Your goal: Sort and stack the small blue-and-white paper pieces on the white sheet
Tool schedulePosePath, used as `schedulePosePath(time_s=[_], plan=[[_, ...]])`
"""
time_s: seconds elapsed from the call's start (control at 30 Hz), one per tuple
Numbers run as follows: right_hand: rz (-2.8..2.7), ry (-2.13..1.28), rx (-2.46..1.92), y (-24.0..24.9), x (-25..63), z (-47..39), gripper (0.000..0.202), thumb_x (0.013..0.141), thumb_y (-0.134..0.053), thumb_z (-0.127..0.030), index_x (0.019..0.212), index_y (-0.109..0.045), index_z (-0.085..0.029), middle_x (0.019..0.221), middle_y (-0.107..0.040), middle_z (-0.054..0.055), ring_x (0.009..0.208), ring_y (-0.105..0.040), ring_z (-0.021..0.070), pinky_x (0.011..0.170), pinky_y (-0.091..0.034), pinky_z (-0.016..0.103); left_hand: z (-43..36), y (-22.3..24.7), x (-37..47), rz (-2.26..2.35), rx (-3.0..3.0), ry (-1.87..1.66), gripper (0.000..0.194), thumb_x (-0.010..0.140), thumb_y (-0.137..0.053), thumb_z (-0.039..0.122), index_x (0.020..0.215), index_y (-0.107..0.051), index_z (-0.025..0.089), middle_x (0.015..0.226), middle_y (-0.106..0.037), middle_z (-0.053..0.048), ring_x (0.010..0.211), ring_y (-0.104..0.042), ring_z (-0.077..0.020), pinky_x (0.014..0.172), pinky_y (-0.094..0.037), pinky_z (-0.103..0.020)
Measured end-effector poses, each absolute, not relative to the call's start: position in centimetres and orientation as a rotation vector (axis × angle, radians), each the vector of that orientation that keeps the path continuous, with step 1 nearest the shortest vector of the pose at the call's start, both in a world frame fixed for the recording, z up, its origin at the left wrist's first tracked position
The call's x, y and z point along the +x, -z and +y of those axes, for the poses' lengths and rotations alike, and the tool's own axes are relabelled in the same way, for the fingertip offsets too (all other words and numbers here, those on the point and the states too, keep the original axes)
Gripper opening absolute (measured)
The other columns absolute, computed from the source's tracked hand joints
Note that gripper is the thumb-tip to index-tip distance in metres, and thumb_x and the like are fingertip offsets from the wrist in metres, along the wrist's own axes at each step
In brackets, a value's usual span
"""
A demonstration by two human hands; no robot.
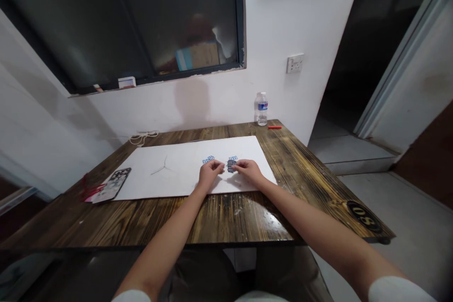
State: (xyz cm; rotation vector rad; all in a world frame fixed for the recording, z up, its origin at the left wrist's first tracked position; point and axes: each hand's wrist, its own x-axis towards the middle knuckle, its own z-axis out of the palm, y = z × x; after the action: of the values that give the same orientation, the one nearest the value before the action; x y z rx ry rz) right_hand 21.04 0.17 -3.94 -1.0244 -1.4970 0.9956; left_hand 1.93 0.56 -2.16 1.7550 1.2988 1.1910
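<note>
My right hand (247, 170) pinches a small dark, flat piece with lighter stripes (231, 166) just above the white board (191, 170). Close by on the left, my left hand (210, 172) has thumb and fingertips pressed together; anything between them is too small to make out. Small blue striped shapes (208, 159) show on the board just beyond my left hand, and similar blue shapes (233, 158) beyond my right. I cannot tell whether these are loose pieces or drawn. Thin dark lines (164, 166) meet in a Y shape on the board's left half.
A patterned phone or case (115, 185) lies on the board's left edge, beside a red cord (85, 191). At the back of the wooden table (244, 217) are a coiled cable (143, 137), a water bottle (262, 109) and a red pen-like stick (274, 127).
</note>
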Motion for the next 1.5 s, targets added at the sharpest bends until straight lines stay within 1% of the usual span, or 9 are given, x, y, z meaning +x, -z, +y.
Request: schedulePosePath(time_s=[0.1, 0.17, 0.27, 0.37, 0.53, 0.73, 1.07, 1.33, 1.5], plan=[[-1.379, -0.938, -1.074, 3.7, 21.4, 0.2, 0.036, 0.067, -0.066, -0.054, 0.063, -0.064, -0.018, 0.053, -0.057, -0.001, 0.054, -0.049, 0.0138, 0.054, -0.036, 0.025, 1.0, 2.1, 1.2, 1.487, 2.003, -1.230, 0.019, 0.081, -0.060, 0.031, 0.091, -0.068, 0.017, 0.095, -0.071, -0.007, 0.087, -0.066, -0.0188, 0.077, -0.054, -0.033], [-1.324, -0.917, -1.095, 3.6, 21.7, 0.2, 0.036, 0.067, -0.066, -0.054, 0.065, -0.064, -0.018, 0.055, -0.058, 0.000, 0.056, -0.051, 0.0148, 0.055, -0.038, 0.026, 1.1, 2.1, 0.8, 1.568, 2.230, -1.113, 0.023, 0.082, -0.059, 0.025, 0.103, -0.067, 0.018, 0.112, -0.068, -0.009, 0.106, -0.061, -0.0213, 0.090, -0.051, -0.037], [-1.276, -0.918, -1.111, 3.7, 21.9, 0.3, 0.037, 0.065, -0.067, -0.055, 0.065, -0.064, -0.018, 0.054, -0.057, 0.000, 0.055, -0.052, 0.0152, 0.056, -0.038, 0.026, 1.2, 2.3, 0.4, 1.576, 2.515, -0.783, 0.036, 0.084, -0.061, 0.028, 0.119, -0.062, 0.018, 0.130, -0.060, -0.011, 0.124, -0.051, -0.0237, 0.106, -0.040, -0.041], [-1.275, -0.928, -1.106, 3.9, 21.8, 0.4, 0.037, 0.065, -0.068, -0.054, 0.064, -0.063, -0.018, 0.053, -0.056, -0.001, 0.054, -0.052, 0.0149, 0.056, -0.038, 0.027, 1.2, 2.6, 0.5, 1.576, 2.638, -0.554, 0.035, 0.088, -0.058, 0.034, 0.119, -0.063, 0.019, 0.135, -0.056, -0.010, 0.128, -0.047, -0.0243, 0.108, -0.035, -0.043], [-1.294, -0.927, -1.089, 4.2, 21.7, 0.5, 0.036, 0.066, -0.067, -0.053, 0.063, -0.063, -0.018, 0.052, -0.055, -0.002, 0.054, -0.051, 0.0144, 0.056, -0.037, 0.026, 0.9, 2.2, 1.0, 1.603, 2.697, -0.568, 0.022, 0.087, -0.059, 0.033, 0.100, -0.070, 0.019, 0.121, -0.064, -0.009, 0.118, -0.052, -0.0241, 0.099, -0.040, -0.042], [-1.282, -0.942, -1.105, 4.2, 21.6, 0.5, 0.035, 0.065, -0.067, -0.052, 0.065, -0.065, -0.017, 0.054, -0.058, -0.001, 0.054, -0.051, 0.0142, 0.054, -0.038, 0.026, 0.2, 1.3, 1.8, 1.617, 2.737, -0.477, 0.016, 0.088, -0.057, 0.026, 0.086, -0.069, 0.016, 0.093, -0.070, -0.008, 0.093, -0.058, -0.0220, 0.086, -0.043, -0.036], [-1.325, -0.907, -1.122, 3.9, 21.5, 0.3, 0.036, 0.066, -0.066, -0.053, 0.063, -0.064, -0.017, 0.053, -0.056, 0.000, 0.053, -0.049, 0.0143, 0.051, -0.037, 0.027, -1.2, 0.4, 2.8, 1.732, 2.864, -0.104, 0.022, 0.087, -0.045, 0.009, 0.088, -0.066, 0.014, 0.086, -0.066, -0.013, 0.088, -0.061, -0.0238, 0.080, -0.046, -0.035], [-1.299, -0.951, -1.107, 3.6, 21.4, 0.2, 0.034, 0.065, -0.067, -0.051, 0.062, -0.064, -0.017, 0.053, -0.056, 0.000, 0.053, -0.048, 0.0134, 0.052, -0.036, 0.026, -1.3, 0.1, 2.9, 1.719, 2.942, -0.057, 0.022, 0.090, -0.043, 0.013, 0.096, -0.064, 0.013, 0.086, -0.067, -0.014, 0.085, -0.063, -0.0249, 0.077, -0.047, -0.036], [-1.284, -0.949, -1.106, 3.7, 21.4, 0.3, 0.036, 0.064, -0.068, -0.053, 0.062, -0.064, -0.017, 0.051, -0.055, -0.001, 0.052, -0.047, 0.0130, 0.051, -0.036, 0.026, -1.0, 0.4, 2.8, 1.729, 2.887, -0.125, 0.023, 0.092, -0.043, 0.017, 0.097, -0.065, 0.014, 0.086, -0.067, -0.013, 0.087, -0.063, -0.0223, 0.082, -0.047, -0.035]])
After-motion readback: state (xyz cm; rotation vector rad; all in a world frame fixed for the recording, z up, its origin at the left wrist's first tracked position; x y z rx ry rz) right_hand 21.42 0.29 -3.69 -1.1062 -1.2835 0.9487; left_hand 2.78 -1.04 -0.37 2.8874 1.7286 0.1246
